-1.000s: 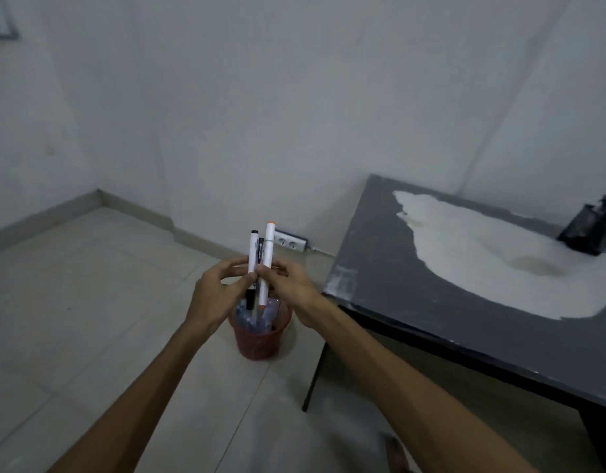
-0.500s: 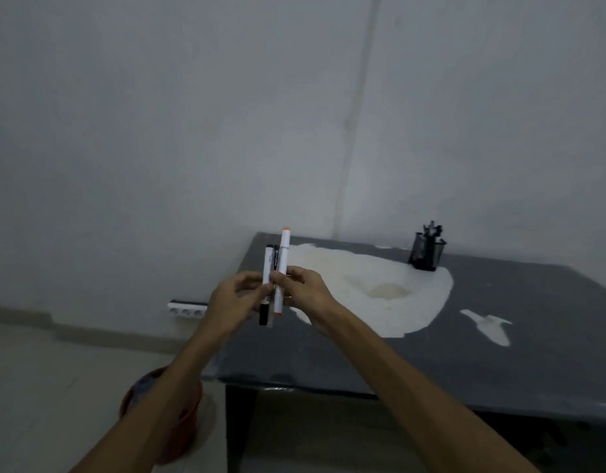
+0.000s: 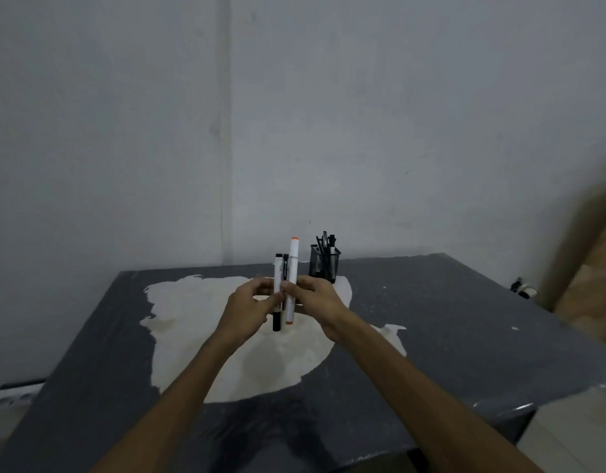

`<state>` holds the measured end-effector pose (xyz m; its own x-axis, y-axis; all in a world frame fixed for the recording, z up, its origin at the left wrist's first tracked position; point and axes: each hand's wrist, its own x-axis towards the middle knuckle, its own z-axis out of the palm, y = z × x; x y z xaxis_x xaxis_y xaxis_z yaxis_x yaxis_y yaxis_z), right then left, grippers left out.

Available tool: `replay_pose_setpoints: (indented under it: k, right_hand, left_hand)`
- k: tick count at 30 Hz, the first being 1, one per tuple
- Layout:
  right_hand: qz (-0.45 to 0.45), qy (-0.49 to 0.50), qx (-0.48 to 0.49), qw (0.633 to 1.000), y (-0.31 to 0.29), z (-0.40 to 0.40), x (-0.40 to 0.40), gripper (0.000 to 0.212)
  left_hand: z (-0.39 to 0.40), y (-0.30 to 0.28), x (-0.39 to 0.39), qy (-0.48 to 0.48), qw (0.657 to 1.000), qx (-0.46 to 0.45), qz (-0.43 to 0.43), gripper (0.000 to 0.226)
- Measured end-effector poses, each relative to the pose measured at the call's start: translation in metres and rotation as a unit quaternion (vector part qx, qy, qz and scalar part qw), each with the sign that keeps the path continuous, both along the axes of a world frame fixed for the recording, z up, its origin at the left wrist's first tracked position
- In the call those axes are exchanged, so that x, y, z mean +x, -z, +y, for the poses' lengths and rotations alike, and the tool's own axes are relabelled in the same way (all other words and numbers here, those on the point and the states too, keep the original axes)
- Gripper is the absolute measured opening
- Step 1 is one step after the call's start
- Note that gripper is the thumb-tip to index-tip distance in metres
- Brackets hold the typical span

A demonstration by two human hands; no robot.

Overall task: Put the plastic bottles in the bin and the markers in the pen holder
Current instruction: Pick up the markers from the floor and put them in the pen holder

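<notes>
I hold a small bundle of markers (image 3: 285,268) upright over the table: a white one with an orange cap, a white one with a black cap, and a dark one between them. My left hand (image 3: 248,307) and my right hand (image 3: 317,298) both pinch the bundle at its middle. The black mesh pen holder (image 3: 324,265), with several dark pens in it, stands just behind and to the right of the markers. The bin and the bottles are out of view.
The dark grey table (image 3: 431,336) has a large pale worn patch (image 3: 226,363) under my hands. A white power strip (image 3: 17,396) lies on the floor at the left. A blurred brown surface (image 3: 591,285) fills the right edge.
The view swung from the red bin on the floor up to the table. My hands carried the marker bundle over the table, close to the pen holder.
</notes>
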<state>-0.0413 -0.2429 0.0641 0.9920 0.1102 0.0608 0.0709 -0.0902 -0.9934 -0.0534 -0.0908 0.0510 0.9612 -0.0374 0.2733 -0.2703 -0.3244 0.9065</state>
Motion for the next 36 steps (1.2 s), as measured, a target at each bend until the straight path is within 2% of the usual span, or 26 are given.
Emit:
replay_pose_setpoints:
  k: [3, 7, 19, 27, 36]
  right_hand:
    - [-0.009, 0.024, -0.031, 0.999, 0.000, -0.026, 0.032, 0.030]
    - [-0.018, 0.042, -0.033, 0.998, 0.000, -0.051, 0.083, 0.028]
    - [-0.093, 0.115, -0.048, 0.988, -0.030, -0.107, 0.227, 0.029]
    - [-0.113, 0.129, -0.053, 0.984, -0.023, -0.127, 0.269, 0.030]
    - [-0.110, 0.130, -0.096, 0.981, 0.004, -0.123, 0.281, 0.028]
  left_hand:
    - [-0.024, 0.002, 0.040, 0.013, 1.000, 0.003, -0.015, 0.019]
    - [-0.048, 0.000, 0.097, 0.030, 0.999, 0.011, -0.039, 0.027]
    - [-0.114, -0.031, 0.250, 0.009, 0.991, 0.024, -0.134, 0.023]
    - [-0.139, -0.028, 0.288, -0.014, 0.986, 0.055, -0.154, 0.028]
    - [-0.136, -0.008, 0.299, -0.030, 0.989, 0.094, -0.106, 0.028]
